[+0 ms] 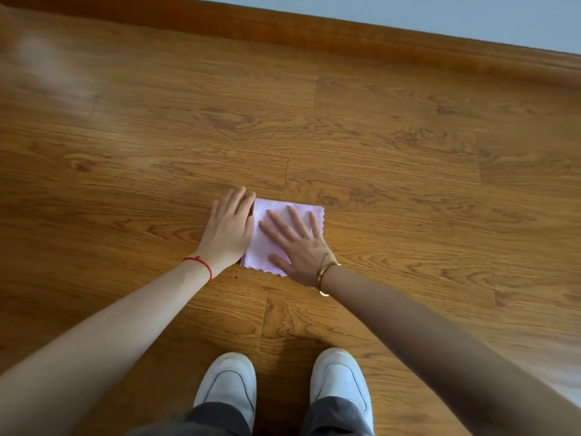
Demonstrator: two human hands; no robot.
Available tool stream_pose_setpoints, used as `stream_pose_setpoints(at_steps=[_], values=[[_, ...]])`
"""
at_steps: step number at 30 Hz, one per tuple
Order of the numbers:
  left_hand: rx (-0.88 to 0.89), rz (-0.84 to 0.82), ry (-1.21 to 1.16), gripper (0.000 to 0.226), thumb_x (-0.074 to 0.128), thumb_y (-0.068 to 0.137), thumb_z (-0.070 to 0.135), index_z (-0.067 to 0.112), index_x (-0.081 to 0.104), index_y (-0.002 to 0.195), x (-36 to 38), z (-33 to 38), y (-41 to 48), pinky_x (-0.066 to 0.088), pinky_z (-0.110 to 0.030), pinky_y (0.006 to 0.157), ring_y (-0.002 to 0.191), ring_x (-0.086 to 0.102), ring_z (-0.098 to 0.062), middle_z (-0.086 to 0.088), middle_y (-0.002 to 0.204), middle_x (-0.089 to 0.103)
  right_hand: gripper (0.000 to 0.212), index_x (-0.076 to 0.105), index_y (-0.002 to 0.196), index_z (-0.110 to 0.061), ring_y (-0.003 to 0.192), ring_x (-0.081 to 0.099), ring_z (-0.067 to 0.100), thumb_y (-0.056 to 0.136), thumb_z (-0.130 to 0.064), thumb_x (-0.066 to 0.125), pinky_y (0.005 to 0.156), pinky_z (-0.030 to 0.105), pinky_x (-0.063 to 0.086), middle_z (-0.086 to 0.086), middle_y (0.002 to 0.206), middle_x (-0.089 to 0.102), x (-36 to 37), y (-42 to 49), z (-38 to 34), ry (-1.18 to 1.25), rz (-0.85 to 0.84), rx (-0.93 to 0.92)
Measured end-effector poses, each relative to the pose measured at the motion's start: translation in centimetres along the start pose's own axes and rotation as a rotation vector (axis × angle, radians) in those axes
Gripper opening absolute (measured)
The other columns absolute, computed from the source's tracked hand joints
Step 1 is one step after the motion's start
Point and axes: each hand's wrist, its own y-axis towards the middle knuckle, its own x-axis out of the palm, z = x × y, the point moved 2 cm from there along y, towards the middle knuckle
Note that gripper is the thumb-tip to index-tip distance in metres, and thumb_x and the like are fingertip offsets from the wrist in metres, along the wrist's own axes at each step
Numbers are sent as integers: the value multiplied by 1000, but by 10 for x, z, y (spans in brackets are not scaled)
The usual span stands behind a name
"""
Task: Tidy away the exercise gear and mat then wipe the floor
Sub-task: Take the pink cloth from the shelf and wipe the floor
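A small pink cloth (276, 212) with zigzag edges lies flat on the wooden floor (377, 152) in front of my feet. My left hand (228, 229) rests flat on the cloth's left edge, fingers together, a red string on its wrist. My right hand (295, 243) presses flat on the cloth's right half with fingers spread, a gold bangle on its wrist. Neither hand grips the cloth. No exercise gear or mat is in view.
My two white shoes (229, 385) stand just behind the cloth, toes towards it. A wooden skirting board (345, 36) and a pale wall run along the far side. Open floor stretches left and right.
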Motion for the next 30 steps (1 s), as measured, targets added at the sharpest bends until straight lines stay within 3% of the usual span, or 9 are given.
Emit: stream_pose_setpoints(at_steps=[7,12,16,19,25,30], values=[[1,-13,28,53,31,107,25,15,21,159,12,3,15,9,-51,126,156,5,-24,-7,168,13,66,-2,157,-33,151,-6,35,100,-54,25,115,67,7,-6,166,-5,-24,10,79,13,22,280],[19,23,82,54,36,106,25,14,24,158,19,5,19,13,-53,125,155,9,-29,-11,167,16,66,-2,156,-33,151,-9,34,100,-51,26,114,66,1,-8,165,-7,-37,17,139,141,51,577],[51,60,136,55,40,105,25,13,28,157,22,3,16,19,-56,122,153,17,-33,-15,164,22,64,-3,156,-33,150,-12,36,100,-48,25,115,66,1,-9,165,-8,-44,22,153,192,59,693],[33,70,169,52,41,104,24,12,34,154,21,6,17,24,-58,121,151,23,-35,-16,161,29,64,-4,156,-32,150,-13,37,101,-46,24,115,67,1,-8,165,-9,-44,25,145,181,66,678],[1,111,245,43,52,98,21,6,53,138,18,13,24,38,-59,110,135,46,-39,-21,143,50,65,-4,156,-32,150,-8,37,100,-51,24,114,68,4,-6,165,-7,-37,20,113,67,50,472],[-30,154,240,36,55,94,20,6,58,127,16,19,30,41,-53,107,126,49,-37,-19,129,55,65,0,157,-32,151,-8,37,101,-49,28,114,68,4,-6,166,-3,-26,3,77,58,59,279]])
